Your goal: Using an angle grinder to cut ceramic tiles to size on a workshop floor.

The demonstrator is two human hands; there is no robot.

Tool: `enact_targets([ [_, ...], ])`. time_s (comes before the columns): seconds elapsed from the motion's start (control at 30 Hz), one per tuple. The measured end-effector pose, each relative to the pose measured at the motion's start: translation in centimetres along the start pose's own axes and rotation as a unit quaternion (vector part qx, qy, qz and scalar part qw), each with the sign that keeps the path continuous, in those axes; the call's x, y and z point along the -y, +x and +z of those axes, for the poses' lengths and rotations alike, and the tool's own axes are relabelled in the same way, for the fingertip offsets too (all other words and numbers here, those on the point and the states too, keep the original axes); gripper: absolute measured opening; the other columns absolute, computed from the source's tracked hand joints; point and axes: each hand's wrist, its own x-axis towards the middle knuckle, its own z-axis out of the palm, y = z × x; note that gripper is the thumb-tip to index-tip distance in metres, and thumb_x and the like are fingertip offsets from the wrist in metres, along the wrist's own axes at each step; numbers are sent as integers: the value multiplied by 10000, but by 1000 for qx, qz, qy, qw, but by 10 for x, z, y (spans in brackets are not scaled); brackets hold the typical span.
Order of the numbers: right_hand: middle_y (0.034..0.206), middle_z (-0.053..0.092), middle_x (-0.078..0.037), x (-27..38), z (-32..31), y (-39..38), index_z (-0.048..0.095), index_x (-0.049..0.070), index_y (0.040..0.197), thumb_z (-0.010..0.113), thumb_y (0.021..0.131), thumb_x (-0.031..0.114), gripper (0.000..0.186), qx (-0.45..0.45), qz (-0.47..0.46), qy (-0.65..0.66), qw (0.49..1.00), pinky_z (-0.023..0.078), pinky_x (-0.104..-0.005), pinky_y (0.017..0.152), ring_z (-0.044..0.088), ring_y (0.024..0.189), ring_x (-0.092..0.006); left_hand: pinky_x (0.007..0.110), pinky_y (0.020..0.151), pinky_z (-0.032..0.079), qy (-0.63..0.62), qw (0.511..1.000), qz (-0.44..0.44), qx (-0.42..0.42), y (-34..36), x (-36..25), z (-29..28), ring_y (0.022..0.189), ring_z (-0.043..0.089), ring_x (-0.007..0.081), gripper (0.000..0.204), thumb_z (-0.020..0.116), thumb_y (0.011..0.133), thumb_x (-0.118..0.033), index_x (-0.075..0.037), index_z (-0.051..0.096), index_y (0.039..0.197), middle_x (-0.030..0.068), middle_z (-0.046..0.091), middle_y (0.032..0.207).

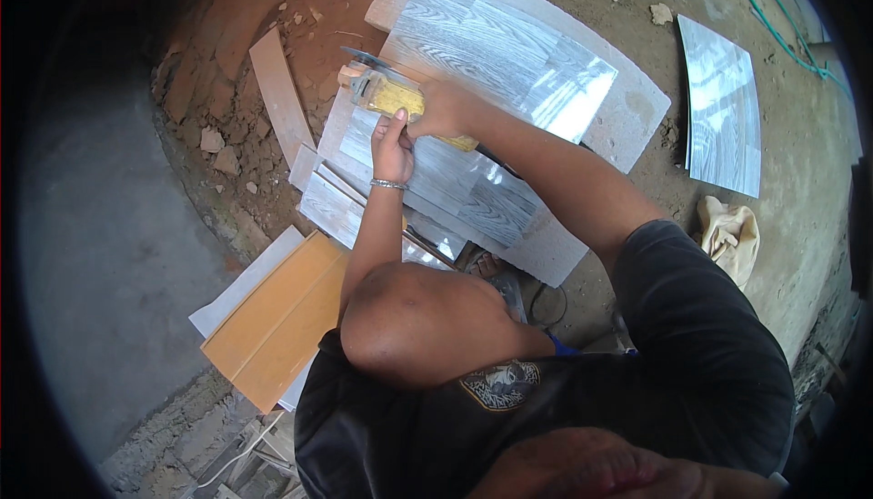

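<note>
A yellow angle grinder [396,99] with a dark disc [366,57] at its head is over the near-left part of a glossy grey wood-patterned tile [482,40]. My right hand [444,110] is closed around the grinder's body, slightly blurred. My left hand [394,149], below a bracelet on the wrist, is closed against the grinder's near side, its thumb on the yellow casing. A second piece of the same tile [482,190] lies nearer to me, partly under my right arm. Both lie on a pale stone slab [627,126]. Whether the disc touches the tile I cannot tell.
Narrow tile offcuts [332,208] and a brown strip [280,90] lie left of the slab. Stacked orange-brown boards [273,317] are nearer me. Another grey tile [723,103], a beige cloth bag [730,235] and a green hose [773,21] are to the right. Broken earth lies beyond.
</note>
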Motion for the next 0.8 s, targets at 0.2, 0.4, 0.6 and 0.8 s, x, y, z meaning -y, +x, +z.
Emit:
enact_targets([
  [0.2,1043,694,-332,8,-4,-2,677,-120,1082,772,621,491,772,5,15,13,1000,545,-449,864,694,981,-431,299,853,526,2,999,-6,34,6,5,-18,916,665,134,171,668,1006,-221,-66,617,1058,41,690,1011],
  [0.4,1042,692,-336,8,-6,0,677,-126,1070,770,618,494,773,13,17,2,1000,542,-452,862,689,981,-434,256,712,502,-6,1000,-5,-10,2,-1,-1,712,589,83,297,731,965,-175,-157,492,789,-7,618,792],
  [0.6,974,709,-318,4,-3,1,697,-129,1005,755,615,443,694,-11,17,-6,1000,564,-439,791,713,924,-401,269,742,517,-5,1000,-11,-19,-5,-6,13,766,627,101,233,722,973,-186,-140,540,835,3,647,836],
  [0.8,983,713,-310,7,3,4,702,-117,1013,758,625,450,690,-10,12,-21,1000,565,-436,805,714,932,-398,315,832,523,0,1000,-6,22,1,2,-14,845,633,126,180,698,988,-220,-124,568,908,5,632,895],
])
